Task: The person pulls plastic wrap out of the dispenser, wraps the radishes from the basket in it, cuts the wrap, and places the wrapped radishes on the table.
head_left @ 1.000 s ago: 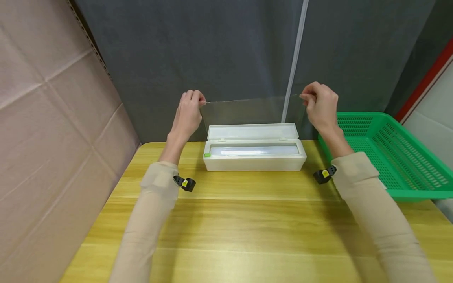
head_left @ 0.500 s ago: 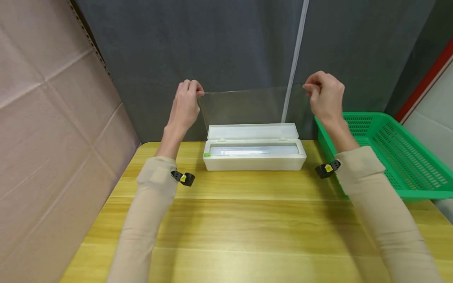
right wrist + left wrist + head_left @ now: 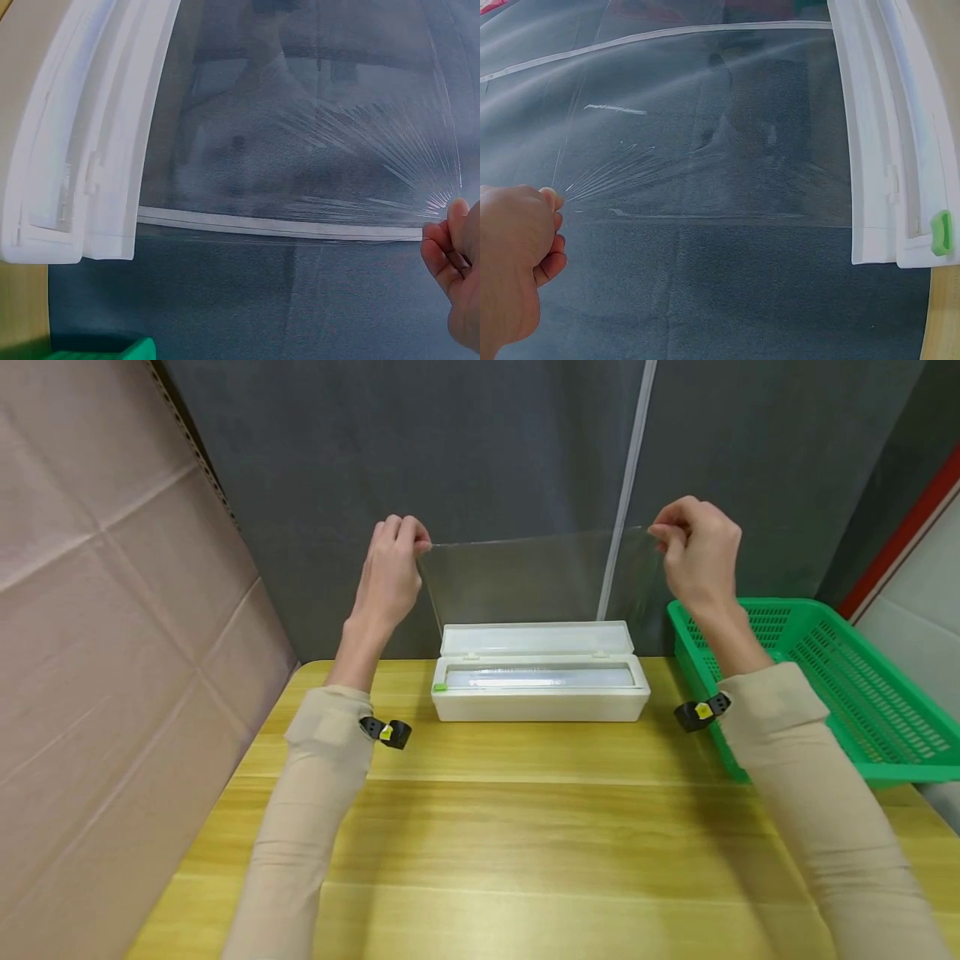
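Observation:
A clear sheet of cling film (image 3: 517,572) stretches upward from behind a white dispenser box (image 3: 540,707) on the table. My left hand (image 3: 387,572) pinches the film's upper left corner between thumb and fingers. The upper right corner is pinched by my right hand (image 3: 697,552). Creases fan out in the film (image 3: 622,176) from the left fingertips, and similar ones spread through the film (image 3: 390,142) at the right fingertips. The box's lid (image 3: 536,637) stands raised, with the shiny roll (image 3: 540,677) showing inside. A green slider (image 3: 440,687) sits at the box's left front corner.
A green perforated basket (image 3: 847,768) stands at the right of the wooden table (image 3: 525,843), partly behind the right forearm. Dark grey cloth (image 3: 412,435) with a pale strip (image 3: 632,468) rises behind the table. A pinkish covered wall (image 3: 127,635) borders the left side.
Both hands have risen, drawing more film up out of the box. The right hand has also shifted a little to the right. The box has stayed in place.

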`<move>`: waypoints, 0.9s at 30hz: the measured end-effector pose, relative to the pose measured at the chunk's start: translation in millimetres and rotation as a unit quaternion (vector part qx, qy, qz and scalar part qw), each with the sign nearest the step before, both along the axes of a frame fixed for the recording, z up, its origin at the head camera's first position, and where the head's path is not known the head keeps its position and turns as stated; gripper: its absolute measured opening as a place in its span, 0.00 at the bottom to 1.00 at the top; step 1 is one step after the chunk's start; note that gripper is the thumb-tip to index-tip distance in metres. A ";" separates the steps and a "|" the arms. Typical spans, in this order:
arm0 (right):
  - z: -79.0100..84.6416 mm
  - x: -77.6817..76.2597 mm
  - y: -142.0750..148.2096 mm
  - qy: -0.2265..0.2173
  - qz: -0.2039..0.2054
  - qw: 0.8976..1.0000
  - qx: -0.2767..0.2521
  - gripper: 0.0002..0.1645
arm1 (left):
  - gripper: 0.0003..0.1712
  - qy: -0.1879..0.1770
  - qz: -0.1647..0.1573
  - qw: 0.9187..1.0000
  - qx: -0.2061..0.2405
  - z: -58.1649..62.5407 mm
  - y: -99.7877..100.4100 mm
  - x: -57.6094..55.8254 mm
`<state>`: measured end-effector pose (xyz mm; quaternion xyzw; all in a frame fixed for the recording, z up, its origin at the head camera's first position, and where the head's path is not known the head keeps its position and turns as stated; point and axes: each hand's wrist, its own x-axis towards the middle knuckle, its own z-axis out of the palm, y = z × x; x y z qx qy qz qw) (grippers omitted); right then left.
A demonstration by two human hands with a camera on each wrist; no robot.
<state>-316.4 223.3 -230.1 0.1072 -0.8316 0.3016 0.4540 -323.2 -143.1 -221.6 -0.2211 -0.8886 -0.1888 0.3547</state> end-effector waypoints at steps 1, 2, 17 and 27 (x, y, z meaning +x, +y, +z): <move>0.7 0.3 0.0 -0.001 -0.001 1.000 0.000 0.13 | 0.10 0.001 -0.001 1.000 0.000 0.5 0.0 -0.1; 1.4 0.6 0.1 0.000 0.000 1.000 -0.001 0.13 | 0.10 0.002 -0.001 1.000 0.000 1.0 0.0 -0.1; 5.4 11.0 7.6 -0.006 0.007 1.000 -0.001 0.14 | 0.10 -0.003 -0.015 1.000 0.010 6.6 4.0 12.8; 2.8 33.9 18.1 -0.044 0.028 0.999 0.014 0.12 | 0.08 0.020 -0.054 0.998 0.013 -2.4 0.1 30.7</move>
